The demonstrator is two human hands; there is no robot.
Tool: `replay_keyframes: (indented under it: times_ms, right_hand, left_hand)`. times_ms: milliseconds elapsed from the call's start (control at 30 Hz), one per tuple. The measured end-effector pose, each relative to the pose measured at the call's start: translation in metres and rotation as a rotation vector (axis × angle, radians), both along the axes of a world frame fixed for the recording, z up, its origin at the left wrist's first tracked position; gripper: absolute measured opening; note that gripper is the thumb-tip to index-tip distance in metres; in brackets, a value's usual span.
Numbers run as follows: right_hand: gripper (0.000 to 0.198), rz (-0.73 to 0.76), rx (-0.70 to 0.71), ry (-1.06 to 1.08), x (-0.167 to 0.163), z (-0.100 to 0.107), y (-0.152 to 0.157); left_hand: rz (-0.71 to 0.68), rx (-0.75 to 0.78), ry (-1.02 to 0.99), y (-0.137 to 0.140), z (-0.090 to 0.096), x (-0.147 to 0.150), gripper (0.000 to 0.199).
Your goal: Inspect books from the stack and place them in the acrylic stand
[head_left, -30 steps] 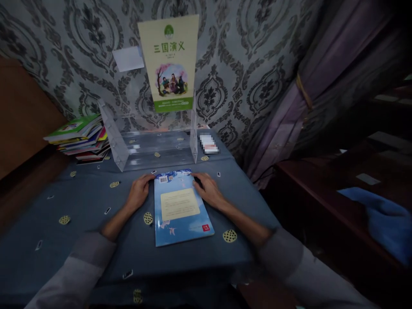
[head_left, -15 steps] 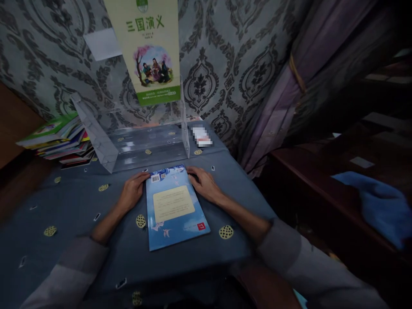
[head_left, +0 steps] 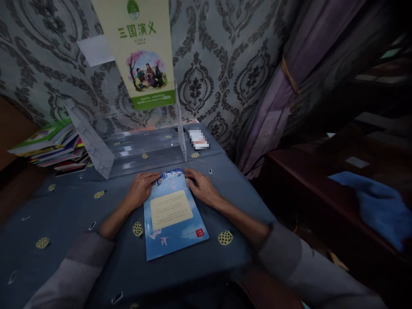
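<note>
A thin blue book (head_left: 174,244) lies on the table, its back cover up, with a pale text panel, a red logo and a barcode corner partly hidden by fingers. My left hand (head_left: 143,189) rests over the book's far left corner, fingers stretched out across the cover. Along the far right edge lies my right hand (head_left: 202,188), its fingers extended and touching the side of the book. Neither hand lifts it. Just beyond the book stands a clear acrylic stand (head_left: 146,165), with a green-and-cream book (head_left: 148,51) upright at its back.
A pile of books (head_left: 54,146) sits at the table's left rear. A small blurred-out card (head_left: 198,139) lies right of the stand. The patterned wall (head_left: 196,81) closes off the back. Right of the table are a tied purple curtain (head_left: 273,111) and a blue cloth (head_left: 376,206).
My left hand has slid rightward from the book's left edge onto its far left corner, now covering the barcode. My right hand stays at the right edge. The view has shifted slightly.
</note>
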State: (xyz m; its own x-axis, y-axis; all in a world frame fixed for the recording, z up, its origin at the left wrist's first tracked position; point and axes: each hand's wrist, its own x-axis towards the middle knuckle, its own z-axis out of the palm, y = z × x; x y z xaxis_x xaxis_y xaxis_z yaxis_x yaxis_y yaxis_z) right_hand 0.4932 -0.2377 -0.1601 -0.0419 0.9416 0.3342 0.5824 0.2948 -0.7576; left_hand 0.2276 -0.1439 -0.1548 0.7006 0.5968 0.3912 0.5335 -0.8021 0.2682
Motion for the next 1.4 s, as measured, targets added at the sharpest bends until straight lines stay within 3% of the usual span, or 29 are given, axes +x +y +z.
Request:
replay_keyframes:
  times_ms: [333,567,867,1400]
  right_hand:
    - [0.042,-0.014,0.015,0.019,0.0,-0.003,0.002]
    - [0.045,-0.016,-0.008,0.023,-0.001,0.0,0.002]
    - [0.047,0.013,-0.015,0.051,0.003,0.002,0.004]
    - [0.047,0.04,-0.06,0.027,0.009,0.01,0.006]
  left_hand:
    - [-0.137,0.012,0.101,0.005,0.015,0.053,0.05]
    - [-0.183,-0.011,0.095,0.006,0.013,0.077,0.048]
    - [-0.193,-0.007,0.034,0.01,0.002,0.079,0.05]
    - [-0.218,0.016,0.058,-0.004,0.007,0.077,0.05]
